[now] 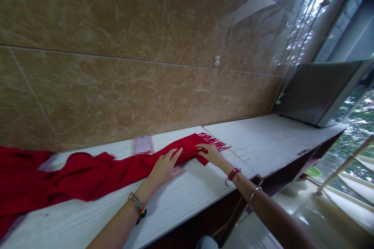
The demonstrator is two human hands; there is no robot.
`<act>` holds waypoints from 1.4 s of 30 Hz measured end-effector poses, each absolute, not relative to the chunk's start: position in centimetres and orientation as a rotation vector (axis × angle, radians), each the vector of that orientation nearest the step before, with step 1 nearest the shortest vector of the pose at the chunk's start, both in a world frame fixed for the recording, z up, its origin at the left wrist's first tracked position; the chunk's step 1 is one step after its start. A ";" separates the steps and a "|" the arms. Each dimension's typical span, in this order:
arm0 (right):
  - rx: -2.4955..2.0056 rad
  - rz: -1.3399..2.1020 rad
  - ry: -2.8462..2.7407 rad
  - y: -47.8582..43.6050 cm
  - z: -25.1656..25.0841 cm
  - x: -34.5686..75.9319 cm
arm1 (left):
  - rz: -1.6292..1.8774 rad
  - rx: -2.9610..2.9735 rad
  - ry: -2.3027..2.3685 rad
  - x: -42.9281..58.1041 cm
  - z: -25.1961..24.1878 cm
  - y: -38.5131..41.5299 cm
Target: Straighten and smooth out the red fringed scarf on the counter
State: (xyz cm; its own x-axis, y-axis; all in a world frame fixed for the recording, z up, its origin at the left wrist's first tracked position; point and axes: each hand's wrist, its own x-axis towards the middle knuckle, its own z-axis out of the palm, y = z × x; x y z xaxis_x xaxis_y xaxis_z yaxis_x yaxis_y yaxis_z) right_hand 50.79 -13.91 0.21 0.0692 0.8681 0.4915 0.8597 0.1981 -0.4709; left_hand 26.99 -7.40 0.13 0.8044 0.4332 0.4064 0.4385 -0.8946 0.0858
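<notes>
A long red scarf (131, 169) runs along the white countertop, folded narrow toward its fringed right end and bunched in loose wrinkles toward the left. My left hand (163, 169) lies on the scarf's near edge with thumb and fingers apart, holding nothing. Close to the fringe, my right hand (213, 155) has its fingers bent onto the cloth and grips the near side of the scarf's end. A small corner of red fabric hangs out beneath that hand.
Against the brown tiled wall (131, 93), a small pale card (143, 144) lies behind the scarf. The white countertop (263, 140) reaches right to a grey boxy appliance (315, 91). Its front edge drops to dark open shelving. Windows and a green basin (313, 171) are at the right.
</notes>
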 end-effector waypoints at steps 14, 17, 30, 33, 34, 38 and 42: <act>-1.602 -0.137 -1.727 -15.2 -2.2 50.8 | -0.430 -2.946 -0.790 34.8 0.1 -8.5; -1.627 -0.165 -1.723 -17.3 -2.8 50.8 | -0.436 -2.881 -0.807 34.6 -0.1 -8.3; -1.710 -0.190 -1.719 -14.7 -2.6 51.9 | -0.473 -2.816 -0.808 36.5 -0.4 -8.9; -1.739 -0.246 -1.714 -14.3 -2.8 52.1 | -0.504 -2.768 -0.831 36.5 -0.3 -8.9; -1.740 -0.259 -1.716 -14.4 -2.8 52.1 | -0.512 -2.754 -0.849 36.4 -0.3 -8.9; -1.748 -0.300 -1.723 -14.8 -2.7 52.0 | -0.531 -2.707 -0.939 35.7 -0.1 -8.9; -1.769 -0.328 -1.725 -14.8 -2.6 52.1 | -0.526 -2.639 -0.933 34.3 0.3 -8.9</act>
State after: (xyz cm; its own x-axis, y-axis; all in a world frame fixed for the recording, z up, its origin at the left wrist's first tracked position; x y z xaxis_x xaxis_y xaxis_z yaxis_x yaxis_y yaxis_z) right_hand 52.08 -14.76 -2.60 0.1081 0.8031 0.5860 0.9622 0.0638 -0.2649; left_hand 34.34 -8.86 0.29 0.7233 0.5408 0.4294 0.6474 -0.7473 -0.1494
